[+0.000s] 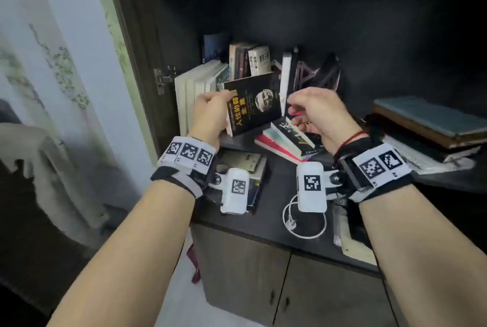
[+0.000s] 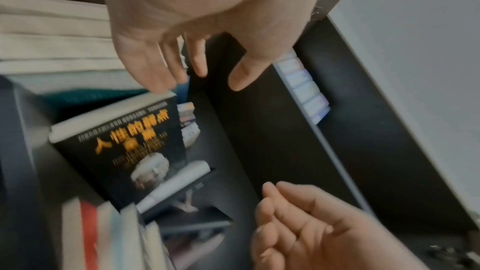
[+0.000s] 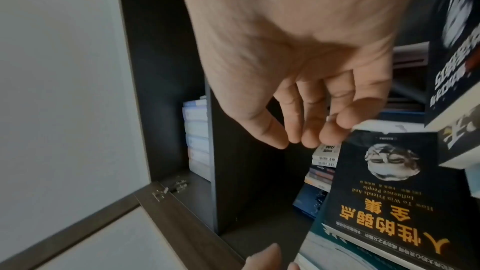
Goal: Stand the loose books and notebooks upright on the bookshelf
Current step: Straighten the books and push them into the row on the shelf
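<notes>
A black book with orange title (image 1: 253,108) (image 2: 116,151) (image 3: 389,202) leans left against a row of upright books (image 1: 195,95) on the dark shelf (image 1: 274,200). My left hand (image 1: 210,113) (image 2: 207,77) is at its upper left corner, fingers fairly straight and touching that corner, thumb held apart. The right hand (image 1: 303,113) (image 3: 293,141) hovers just right of the book with loosely curled fingers and nothing in it. A small stack of books (image 1: 287,139) lies flat below the right hand.
More books stand at the back (image 1: 250,60), beside a black metal bookend (image 1: 308,73). A pile of large flat books (image 1: 427,121) fills the right side. Another flat book (image 1: 242,163) and a coiled white cable (image 1: 303,224) lie near the front edge. The cabinet side wall (image 1: 147,63) is close on the left.
</notes>
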